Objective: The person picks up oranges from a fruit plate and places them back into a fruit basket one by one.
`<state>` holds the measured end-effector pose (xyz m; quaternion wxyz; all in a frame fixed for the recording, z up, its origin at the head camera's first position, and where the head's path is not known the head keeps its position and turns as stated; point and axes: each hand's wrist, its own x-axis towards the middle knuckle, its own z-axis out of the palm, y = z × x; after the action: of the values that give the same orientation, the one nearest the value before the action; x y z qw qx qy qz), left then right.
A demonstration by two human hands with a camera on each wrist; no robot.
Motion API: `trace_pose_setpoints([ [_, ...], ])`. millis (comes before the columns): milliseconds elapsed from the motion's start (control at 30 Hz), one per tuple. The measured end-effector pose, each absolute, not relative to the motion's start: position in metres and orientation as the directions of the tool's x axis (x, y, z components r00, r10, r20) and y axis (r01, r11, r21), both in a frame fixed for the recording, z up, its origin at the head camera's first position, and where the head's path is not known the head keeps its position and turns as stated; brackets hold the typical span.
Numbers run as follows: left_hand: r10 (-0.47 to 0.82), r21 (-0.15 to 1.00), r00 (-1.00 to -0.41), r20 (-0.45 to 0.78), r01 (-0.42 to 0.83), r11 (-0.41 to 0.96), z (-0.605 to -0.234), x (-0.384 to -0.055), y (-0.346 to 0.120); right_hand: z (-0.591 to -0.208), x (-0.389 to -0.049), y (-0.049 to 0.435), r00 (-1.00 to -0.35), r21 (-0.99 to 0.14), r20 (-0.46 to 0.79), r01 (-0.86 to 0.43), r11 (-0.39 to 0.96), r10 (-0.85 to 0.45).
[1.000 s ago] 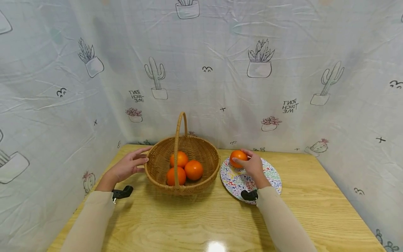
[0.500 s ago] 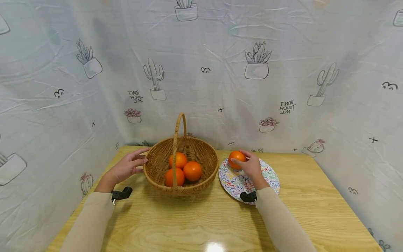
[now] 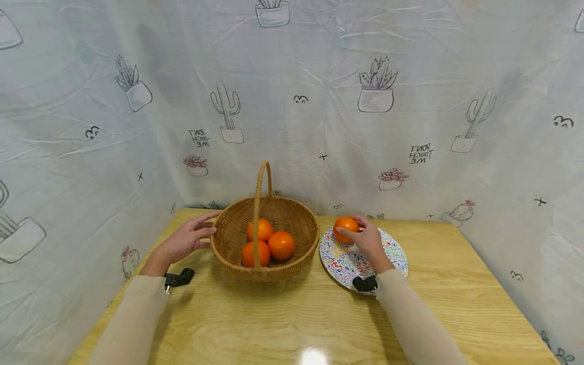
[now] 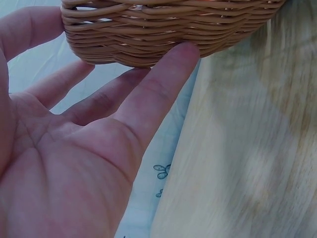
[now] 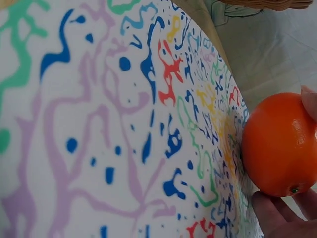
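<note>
A woven wicker basket point(image 3: 298, 220) with a tall handle stands on the table, holding three oranges point(image 3: 281, 245). At its left side, my left hand point(image 3: 188, 238) touches the wall with spread, loosely bent fingers. The left wrist view shows these fingertips point(image 4: 184, 52) against the weave. To the right, my right hand point(image 3: 369, 242) grips another orange point(image 3: 343, 230) between thumb and fingers, over the far left part of a round, colour-speckled plate point(image 3: 393, 256). In the right wrist view that orange point(image 5: 277, 148) sits at the plate's edge, apparently touching it; most of the hand is out of frame.
The wooden table point(image 3: 274, 319) extends in front of the basket and to the right of the plate. A pale curtain point(image 3: 319, 132) printed with potted plants hangs behind the table and at both sides. Each wrist wears a black camera mount point(image 3: 179, 278).
</note>
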<state>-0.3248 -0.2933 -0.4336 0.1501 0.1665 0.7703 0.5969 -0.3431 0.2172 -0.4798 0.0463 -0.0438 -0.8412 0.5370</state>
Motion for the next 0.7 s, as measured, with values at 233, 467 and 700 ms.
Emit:
trace_pose_setpoints([
  [233, 0.43, 0.971, -0.902, -0.032, 0.074, 0.228, -0.4355, -0.3266, -0.2934, -0.4798, -0.3453, 0.2157, -0.992, -0.893, 0.027, 0.031, 0.449, 0.122],
  [467, 0.433, 0.973, -0.901, -0.031, 0.072, 0.22, -0.4362, -0.3295, -0.2935, -0.4788, -0.3408, 0.2148, -0.994, -0.885, 0.035, 0.02, 0.465, 0.108],
  [700, 0.427, 0.97, -0.904, -0.036, 0.071, 0.233, -0.4363, -0.3299, -0.2935, -0.4782, -0.3378, 0.213, -0.993, -0.884, 0.043, 0.012, 0.467, 0.108],
])
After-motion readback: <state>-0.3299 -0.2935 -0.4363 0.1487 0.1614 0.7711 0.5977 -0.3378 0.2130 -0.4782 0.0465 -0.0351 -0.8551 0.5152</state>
